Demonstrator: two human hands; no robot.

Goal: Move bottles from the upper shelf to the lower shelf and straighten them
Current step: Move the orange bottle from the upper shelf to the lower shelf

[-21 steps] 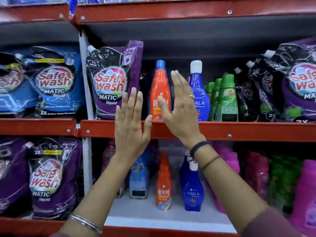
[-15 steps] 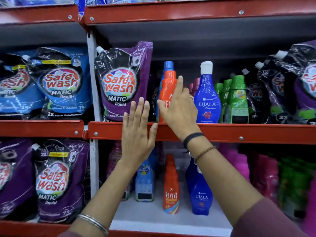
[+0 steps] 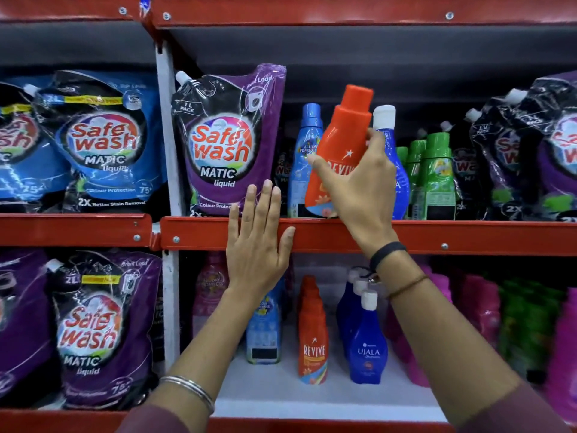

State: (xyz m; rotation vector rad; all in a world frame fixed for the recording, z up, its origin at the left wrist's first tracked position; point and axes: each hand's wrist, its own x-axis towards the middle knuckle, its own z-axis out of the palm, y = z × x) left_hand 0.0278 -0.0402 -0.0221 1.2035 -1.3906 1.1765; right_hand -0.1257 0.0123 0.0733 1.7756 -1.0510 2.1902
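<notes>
My right hand point(image 3: 362, 189) grips an orange Revive bottle point(image 3: 338, 142), lifted and tilted right just above the red front rail of the upper shelf point(image 3: 468, 237). Behind it stand a light blue bottle point(image 3: 304, 157) and a blue Ujala bottle with a white cap point(image 3: 385, 120). My left hand point(image 3: 256, 242) lies flat and open against the shelf rail, holding nothing. On the white lower shelf point(image 3: 274, 392) stand a row of orange Revive bottles point(image 3: 312, 342), a row of blue Ujala bottles point(image 3: 367, 348) and a light blue bottle point(image 3: 263, 332) partly hidden by my left arm.
A purple Safe Wash pouch point(image 3: 229, 142) leans left of the bottles on the upper shelf. Green bottles point(image 3: 435, 176) and dark pouches point(image 3: 512, 151) fill its right side. Pink bottles point(image 3: 480, 307) and green bottles point(image 3: 527, 320) crowd the lower right. A white upright post point(image 3: 167, 129) divides the bays.
My right hand has closed around the orange Revive bottle and raised it off the upper shelf, tilting it. My left hand has settled against the shelf rail.
</notes>
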